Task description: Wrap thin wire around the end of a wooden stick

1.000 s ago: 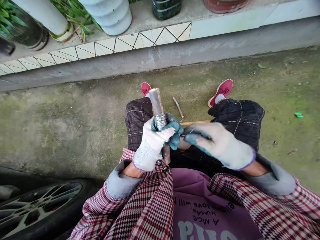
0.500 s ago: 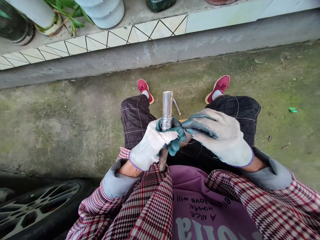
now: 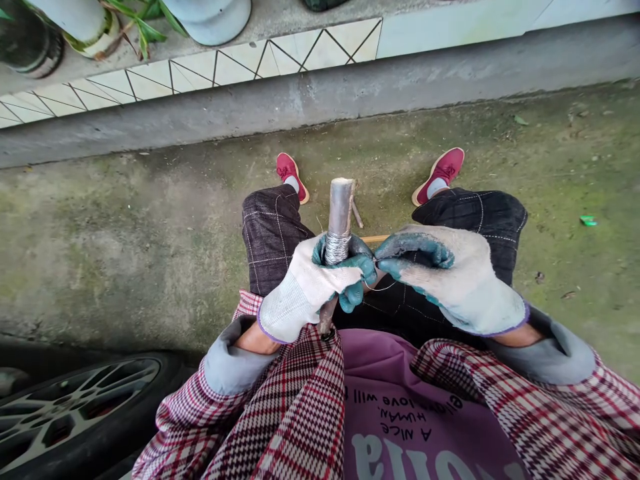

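Note:
My left hand (image 3: 325,277), in a white glove with a green coated palm, is wrapped round a wooden stick (image 3: 342,203) held roughly upright. Thin silvery wire (image 3: 337,247) is wound in several turns about the stick just above my fingers. My right hand (image 3: 445,273), gloved the same way, pinches a fine strand of wire between thumb and forefinger. Its fingertips almost meet those of my left hand. A thin loop of wire hangs below the pinch. The stick's lower end is partly hidden behind my left hand and reaches my plaid jacket.
Mossy concrete floor (image 3: 150,227) surrounds my feet. A thinner stick (image 3: 357,214) lies on it between my red shoes. Ahead is a tiled ledge (image 3: 295,57) bearing plant pots (image 3: 205,20). At lower left stands a car wheel (image 3: 75,407). A green scrap (image 3: 589,220) lies at right.
My right hand has shifted slightly right, and its fingers have curled into a pinch on the wire strand. The stick has tilted a little to the right in my left hand.

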A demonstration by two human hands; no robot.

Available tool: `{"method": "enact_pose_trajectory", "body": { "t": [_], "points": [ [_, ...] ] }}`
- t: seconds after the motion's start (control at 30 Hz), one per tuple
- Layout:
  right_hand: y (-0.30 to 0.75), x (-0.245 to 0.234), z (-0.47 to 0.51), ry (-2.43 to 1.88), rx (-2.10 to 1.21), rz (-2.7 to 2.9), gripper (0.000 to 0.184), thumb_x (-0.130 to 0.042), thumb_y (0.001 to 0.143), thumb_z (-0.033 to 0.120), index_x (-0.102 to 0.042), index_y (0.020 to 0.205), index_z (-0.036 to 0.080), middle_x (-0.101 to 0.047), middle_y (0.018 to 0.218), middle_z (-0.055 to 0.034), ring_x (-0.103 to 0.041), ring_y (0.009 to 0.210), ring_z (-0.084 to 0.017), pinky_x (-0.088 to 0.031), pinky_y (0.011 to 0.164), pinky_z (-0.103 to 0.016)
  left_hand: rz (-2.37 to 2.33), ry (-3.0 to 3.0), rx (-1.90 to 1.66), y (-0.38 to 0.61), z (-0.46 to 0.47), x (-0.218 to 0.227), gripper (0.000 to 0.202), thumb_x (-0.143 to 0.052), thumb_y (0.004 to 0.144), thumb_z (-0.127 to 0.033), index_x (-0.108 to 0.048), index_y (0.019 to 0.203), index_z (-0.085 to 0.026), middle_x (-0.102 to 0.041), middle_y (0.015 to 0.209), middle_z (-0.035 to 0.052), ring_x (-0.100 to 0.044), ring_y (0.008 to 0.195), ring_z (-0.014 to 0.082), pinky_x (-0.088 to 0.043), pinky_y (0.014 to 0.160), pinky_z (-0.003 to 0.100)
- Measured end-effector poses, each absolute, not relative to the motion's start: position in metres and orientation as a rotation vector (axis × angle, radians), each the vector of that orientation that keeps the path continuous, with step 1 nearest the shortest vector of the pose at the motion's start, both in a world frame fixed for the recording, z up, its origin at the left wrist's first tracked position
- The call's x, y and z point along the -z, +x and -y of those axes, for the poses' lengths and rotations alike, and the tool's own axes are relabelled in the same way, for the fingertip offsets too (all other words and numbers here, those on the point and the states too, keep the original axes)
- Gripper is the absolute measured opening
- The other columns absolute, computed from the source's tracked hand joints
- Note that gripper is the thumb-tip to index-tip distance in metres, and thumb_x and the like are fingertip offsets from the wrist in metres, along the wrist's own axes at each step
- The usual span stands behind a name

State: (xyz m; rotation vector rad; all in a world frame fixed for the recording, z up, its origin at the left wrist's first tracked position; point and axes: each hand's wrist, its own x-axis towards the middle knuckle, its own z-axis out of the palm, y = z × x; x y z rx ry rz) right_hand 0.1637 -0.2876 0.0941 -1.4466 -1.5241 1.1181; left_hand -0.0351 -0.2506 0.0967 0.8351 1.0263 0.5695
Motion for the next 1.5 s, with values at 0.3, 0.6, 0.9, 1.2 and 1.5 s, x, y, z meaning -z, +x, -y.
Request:
{"method": "enact_pose_trajectory", "body": {
  "t": [0.3,0.6,0.9,1.2,1.5],
  "points": [
    [0.166,-0.089,0.288,-1.342,-1.280,1.293,0.015,-0.080,0.085,0.040,-0.078,0.089,0.026,-0.077,0.087,-0.0036,-0.072,0.080,-0.022,-0.062,0.077,-0.038,-0.943,0.763,-0.569,-0.036,0.251,-0.102,0.052,-0.087,0.066,-0.035,-0.066,0.110,-0.016,-0.071,0.070,0.0005,-0.061,0.045,0.0121,-0.053,0.042,0.023],
    [0.181,-0.089,0.280,-1.230,-1.435,1.328,0.023,-0.067,0.095,0.042,-0.078,0.091,0.022,-0.074,0.082,-0.0043,-0.067,0.065,-0.017,-0.057,0.061,-0.032,-0.922,0.808,-0.553,-0.040,0.248,-0.105,0.071,-0.089,0.066,-0.034,-0.062,0.130,-0.016,-0.071,0.071,-0.0007,-0.060,0.044,0.0111,-0.053,0.042,0.022],
    [0.163,-0.083,0.289,-1.276,-0.963,1.894,0.021,-0.066,0.096,0.039,-0.077,0.089,0.023,-0.075,0.089,-0.0050,-0.069,0.080,-0.020,-0.055,0.075,-0.034,-1.061,0.807,-0.684,-0.036,0.248,-0.102,0.066,-0.086,0.066,-0.034,-0.064,0.126,-0.015,-0.073,0.077,0.0015,-0.057,0.044,0.0082,-0.049,0.040,0.019],
    [0.150,-0.073,0.298,-1.338,-0.918,1.690,0.015,-0.068,0.095,0.034,-0.078,0.091,0.024,-0.075,0.084,-0.0032,-0.069,0.075,-0.019,-0.054,0.069,-0.032,-1.096,0.832,-0.672,-0.036,0.249,-0.097,0.058,-0.084,0.066,-0.031,-0.067,0.120,-0.015,-0.075,0.080,0.0015,-0.061,0.048,0.0093,-0.053,0.043,0.020],
    [0.160,-0.076,0.294,-1.433,-0.935,1.465,0.029,-0.074,0.086,0.017,-0.075,0.112,0.027,-0.078,0.108,0.0010,-0.074,0.096,-0.020,-0.059,0.088,-0.034,-1.312,1.122,-0.773,-0.034,0.250,-0.097,0.033,-0.083,0.065,-0.028,-0.071,0.094,-0.016,-0.075,0.079,0.0014,-0.068,0.061,0.0129,-0.058,0.058,0.023]
  ]
}}
